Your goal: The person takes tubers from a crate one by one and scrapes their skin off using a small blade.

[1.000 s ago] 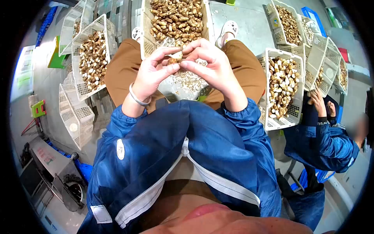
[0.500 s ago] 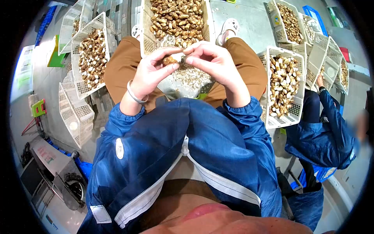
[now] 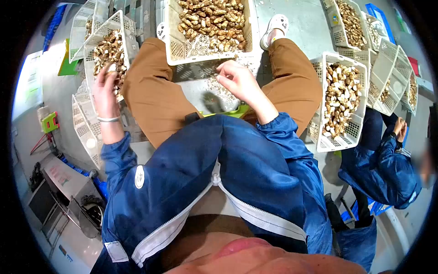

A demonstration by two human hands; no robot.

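My left hand [image 3: 106,91] reaches over the left crate [image 3: 89,59], slightly blurred. At its fingertips is a mushroom [image 3: 112,68] with a pale cut end, which the fingers seem to pinch. Brown mushrooms [image 3: 108,48] with white ends lie below it in that crate. Between my knees my right hand [image 3: 240,81] hovers with thumb and fingers curled together; whatever they hold is too small or hidden. Beneath it, crumbs and trimmings [image 3: 219,89] cover a grey surface. Just beyond stands a white crate [image 3: 210,57] of brown mushrooms [image 3: 212,23].
Another white crate [image 3: 323,145] of cut mushrooms stands by my right knee. More crates [image 3: 388,75] are stacked at the far right, beside a seated co-worker in a blue jacket [image 3: 381,173]. At left are nested crates [image 3: 84,123] and a metal cart [image 3: 64,178].
My left hand has left the middle and moved to the left crate with the mushroom. My right hand stays near the middle, slightly lower. The co-worker's hands have come together.
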